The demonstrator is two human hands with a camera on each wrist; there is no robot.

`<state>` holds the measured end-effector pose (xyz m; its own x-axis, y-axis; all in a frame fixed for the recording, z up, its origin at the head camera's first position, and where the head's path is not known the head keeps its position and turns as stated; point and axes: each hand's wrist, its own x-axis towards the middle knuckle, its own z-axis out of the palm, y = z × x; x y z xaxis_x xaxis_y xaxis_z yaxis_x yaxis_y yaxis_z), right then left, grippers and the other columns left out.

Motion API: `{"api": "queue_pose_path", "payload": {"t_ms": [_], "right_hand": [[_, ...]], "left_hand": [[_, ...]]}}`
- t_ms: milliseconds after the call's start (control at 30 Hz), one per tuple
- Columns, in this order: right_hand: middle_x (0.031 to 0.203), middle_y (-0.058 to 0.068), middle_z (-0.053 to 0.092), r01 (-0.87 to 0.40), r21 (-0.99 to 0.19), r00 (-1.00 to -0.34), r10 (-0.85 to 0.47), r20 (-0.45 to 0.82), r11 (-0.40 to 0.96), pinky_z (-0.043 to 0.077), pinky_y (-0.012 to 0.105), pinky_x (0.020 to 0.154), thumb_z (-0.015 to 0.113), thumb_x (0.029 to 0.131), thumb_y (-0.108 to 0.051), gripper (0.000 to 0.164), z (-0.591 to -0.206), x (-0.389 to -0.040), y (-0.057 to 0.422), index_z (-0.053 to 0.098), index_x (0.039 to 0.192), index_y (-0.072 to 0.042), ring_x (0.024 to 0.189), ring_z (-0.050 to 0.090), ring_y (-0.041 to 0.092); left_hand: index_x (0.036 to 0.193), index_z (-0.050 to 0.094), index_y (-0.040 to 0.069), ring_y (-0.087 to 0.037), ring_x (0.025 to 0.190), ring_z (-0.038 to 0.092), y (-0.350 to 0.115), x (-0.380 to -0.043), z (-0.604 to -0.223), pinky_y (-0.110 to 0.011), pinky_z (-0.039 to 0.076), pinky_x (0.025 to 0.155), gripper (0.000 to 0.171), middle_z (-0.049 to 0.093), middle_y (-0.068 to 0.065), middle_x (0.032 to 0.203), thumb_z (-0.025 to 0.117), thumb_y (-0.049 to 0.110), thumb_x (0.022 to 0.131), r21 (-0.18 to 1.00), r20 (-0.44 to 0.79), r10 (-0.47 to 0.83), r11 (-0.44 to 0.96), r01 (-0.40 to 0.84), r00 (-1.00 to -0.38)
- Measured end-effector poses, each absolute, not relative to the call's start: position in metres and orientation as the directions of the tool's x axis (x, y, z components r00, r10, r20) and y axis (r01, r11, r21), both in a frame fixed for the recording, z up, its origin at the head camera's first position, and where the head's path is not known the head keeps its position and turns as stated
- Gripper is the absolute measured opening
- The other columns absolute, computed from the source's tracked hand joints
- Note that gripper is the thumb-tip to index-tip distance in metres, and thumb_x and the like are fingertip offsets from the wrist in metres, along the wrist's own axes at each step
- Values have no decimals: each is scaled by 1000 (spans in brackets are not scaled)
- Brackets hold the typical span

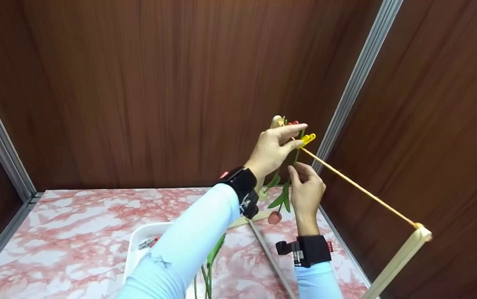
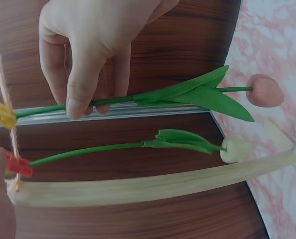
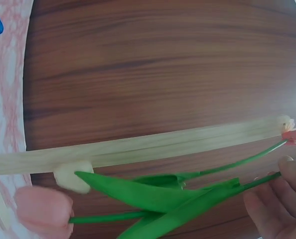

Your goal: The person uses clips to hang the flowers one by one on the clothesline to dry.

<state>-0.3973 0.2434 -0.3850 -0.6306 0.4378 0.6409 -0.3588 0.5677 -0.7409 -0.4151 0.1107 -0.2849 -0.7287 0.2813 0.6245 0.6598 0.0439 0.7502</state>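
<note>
My right hand [image 1: 307, 191] pinches the green stem of a pink tulip [image 2: 264, 90] between thumb and fingertips. The tulip hangs flower down, its stem top at a yellow clothespin [image 1: 307, 139] on a stretched orange cord [image 1: 359, 187]. My left hand [image 1: 269, 149] is beside that clothespin, fingers extended, the thumb tip right at it, with space between thumb and forefinger. A white tulip [image 2: 235, 150] also hangs upside down, its stem at a red clothespin [image 2: 19, 164] near the cord's far end. The left fingertips overlap that red clothespin's edge in the left wrist view.
Wooden posts [image 1: 400, 263] [image 2: 153, 191] carry the cord at both ends. A white tray [image 1: 132, 249] with small clips stands partly behind my left arm, and green stems with a leaf [image 1: 215, 251] lie beside it. Brown panels [image 1: 159, 91] enclose the marbled table [image 1: 76, 232].
</note>
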Motion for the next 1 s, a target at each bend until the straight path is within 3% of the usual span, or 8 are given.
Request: {"api": "queue_pose_path", "payload": {"t_ms": [167, 367, 633, 800, 1000], "right_hand": [[108, 13, 85, -379, -742, -634, 429, 643, 552, 50, 10, 79, 84, 97, -20, 23, -384, -400, 243, 82, 114, -4, 95, 80, 26], [115, 20, 80, -407, -759, -619, 457, 639, 509, 49, 4, 89, 78, 98, -10, 22, -383, -394, 242, 76, 117, 1, 109, 76, 31], [106, 18, 75, -443, -680, -547, 425, 721, 584, 47, 13, 90, 72, 96, -1, 11, -391, -381, 240, 75, 106, 1, 103, 67, 27], [97, 17, 75, -560, -553, -508, 272, 817, 617, 50, 15, 85, 70, 92, 10, 12, -412, -382, 237, 75, 100, 2, 93, 65, 25], [94, 12, 74, -671, -427, -571, -56, 819, 607, 59, 25, 76, 70, 87, 15, 18, -447, -382, 219, 73, 97, 0, 84, 66, 19]], "left_hand": [[139, 72, 0, -29, 130, 75, 87, -419, -291, -25, 60, 109, 38, 76, -18, 139, 75, 5, 101, 732, 672, 171, -4, 681, -721], [128, 77, -1, -28, 121, 78, 45, -419, -309, -31, 62, 106, 28, 81, -16, 129, 75, 9, 103, 735, 672, 52, 72, 674, -739], [122, 80, 2, -27, 120, 78, -18, -399, -353, -44, 62, 109, 23, 83, -13, 124, 76, 12, 102, 770, 631, -67, 170, 614, -773], [120, 81, 4, -27, 119, 79, -54, -382, -381, -41, 62, 108, 21, 83, -13, 121, 78, 10, 100, 791, 599, -123, 238, 563, -791], [119, 81, 4, -32, 118, 78, -88, -357, -425, -46, 62, 107, 21, 83, -15, 121, 79, 11, 99, 829, 496, -175, 385, 405, -851]]}}
